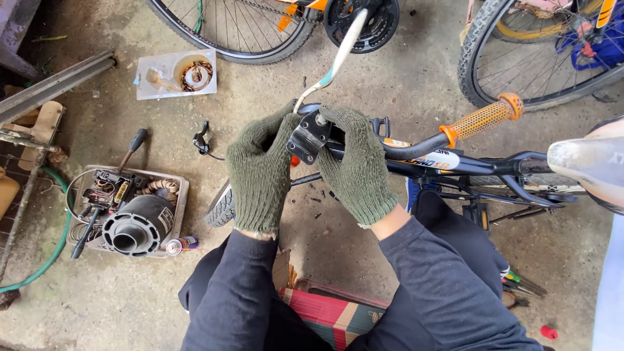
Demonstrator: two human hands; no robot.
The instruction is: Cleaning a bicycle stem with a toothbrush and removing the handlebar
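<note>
Both my hands wear dark green knit gloves. My left hand (257, 170) grips the left end of a black bicycle handlebar (416, 146). My right hand (354, 166) holds the bar just right of a black brake lever clamp (309, 136) that sits between the two hands. A silver brake lever (338, 55) rises from the clamp toward the top of the view. An orange grip (481, 119) covers the bar's other end. The bicycle's front tyre (221, 207) shows below my left hand.
A grey tray (179, 195) at left holds a black cylinder part (138, 224), tools and cable. A spray can (182, 245) lies beside it. A clear package (175, 73) lies top left, a loose black lever (203, 140) nearby. Other bicycle wheels (247, 32) stand behind. A white saddle (588, 162) is at right.
</note>
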